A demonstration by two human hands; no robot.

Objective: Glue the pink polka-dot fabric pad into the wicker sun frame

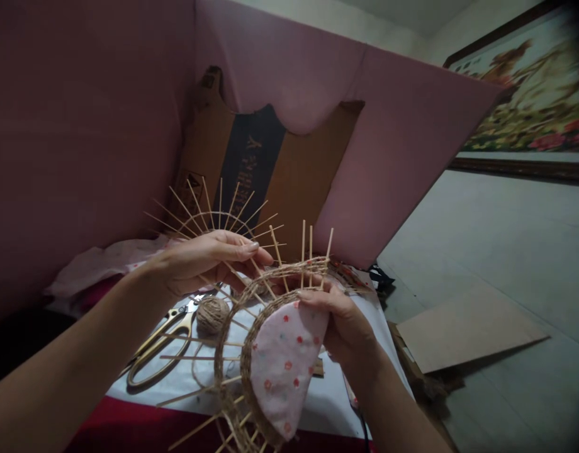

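A half-round woven piece (246, 340) of twine and thin wooden sticks, with a floral fabric center (289, 371), is tilted in front of me. My right hand (341, 318) grips its straight side, thumb on the near face and fingers behind. Over the upper left rim, my left hand (216, 258) has its thumb and fingers pinched together beside one stick; what lies between them is hidden. Sticks fan outward through the twine rows. Below my left hand a ball of twine (213, 314) rests beside gold-handled scissors (169, 340).
A second fan of sticks (221, 204) stands behind, against a cut cardboard piece (303, 163). Pink panels (403, 138) rise around the white tabletop (334, 409). Crumpled fabric (98, 267) lies at left. On the tiled floor at right is a flat cardboard sheet (469, 327).
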